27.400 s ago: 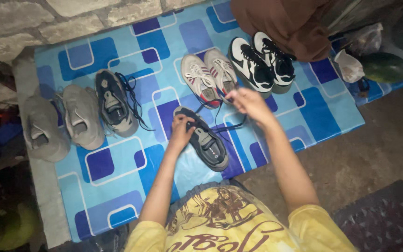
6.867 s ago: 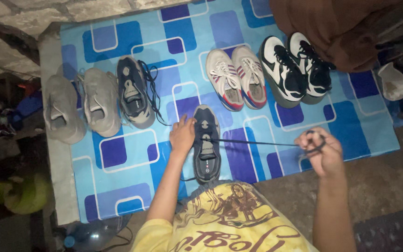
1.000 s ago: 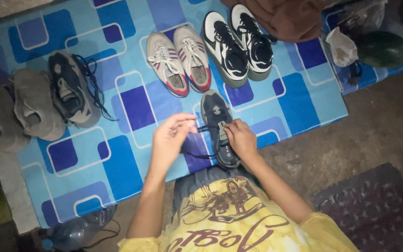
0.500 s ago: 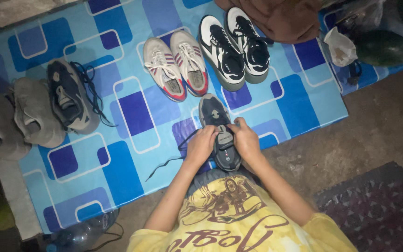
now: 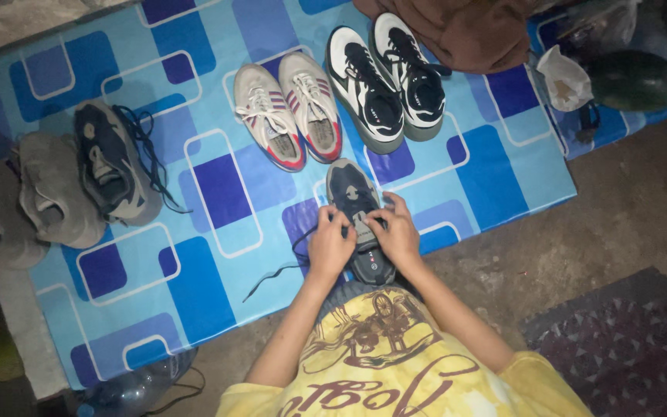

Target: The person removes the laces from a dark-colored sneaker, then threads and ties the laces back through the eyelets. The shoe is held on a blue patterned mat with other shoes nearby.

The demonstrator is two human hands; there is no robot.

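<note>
- Gripping the dark sneaker (image 5: 353, 202) from both sides, the left hand (image 5: 329, 245) and the right hand (image 5: 395, 232) are curling their fingers over its laced middle; the fingertips are pinching at the eyelets and tongue (whether they are actually nipping the lace itself is too small to tell).
- The dark sneaker is lying toe away from the person, on the near edge of the blue patterned mat (image 5: 218, 232), just in front of the yellow shirt (image 5: 380, 363).
- A loose black lace (image 5: 272, 272) is trailing out from under the left hand and across the mat toward the person's left.
- Just beyond the shoe, a white pair with red and blue trim (image 5: 287, 116) is sitting side by side, and next to it a black-and-white pair (image 5: 386, 77) is touching a heap of brown cloth (image 5: 457, 31).
- Well apart on the left, the matching dark sneaker (image 5: 110, 166) is resting with its laces undone, beside two grey shoes (image 5: 36, 201).
- A green melon (image 5: 636, 79) and a crumpled white bag (image 5: 565, 77) are lying at the far right (past the mat's corner).
</note>
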